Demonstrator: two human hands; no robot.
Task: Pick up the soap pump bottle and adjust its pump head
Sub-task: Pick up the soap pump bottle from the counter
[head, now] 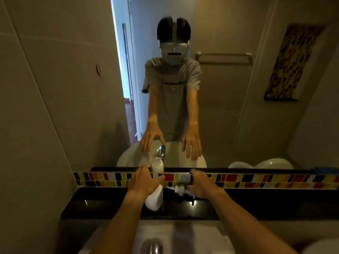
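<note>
Both forearms extend forward, roughly parallel. The left hand [142, 182] curls, fingers closed in a grasp. The right hand [202, 184] is loosely curled, knuckles up.

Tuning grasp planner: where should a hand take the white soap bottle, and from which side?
Wrap the upper body of the soap bottle from its left, as the left hand does. It is tilted against the tiled strip, so the wall side is blocked, and this leaves the pump head free for the right hand.
</note>
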